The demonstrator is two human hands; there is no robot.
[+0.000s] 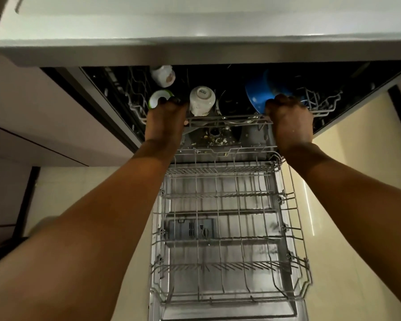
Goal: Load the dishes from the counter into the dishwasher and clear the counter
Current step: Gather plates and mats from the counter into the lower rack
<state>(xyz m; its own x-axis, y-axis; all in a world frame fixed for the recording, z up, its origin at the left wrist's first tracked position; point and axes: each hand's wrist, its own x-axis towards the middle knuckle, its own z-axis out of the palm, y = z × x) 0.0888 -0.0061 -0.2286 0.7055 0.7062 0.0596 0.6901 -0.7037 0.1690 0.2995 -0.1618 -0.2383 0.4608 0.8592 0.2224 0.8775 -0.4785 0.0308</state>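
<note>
both hands grip the front rail of the upper rack, left hand near its left corner, right hand near its right corner. white cup and blue bowl sit just behind the fingers, inside the dishwasher; the rail runs crosswise between the hands.

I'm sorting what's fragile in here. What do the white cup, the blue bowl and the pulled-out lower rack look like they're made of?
White cup: probably glazed ceramic; it is opaque and glossy, with a printed stamp on its base.
Blue bowl: smooth, evenly coloured, with a soft sheen; plastic or glazed ceramic, can't tell which.
Lower rack: thin grey wire, likely coated metal; matte finish.
</note>
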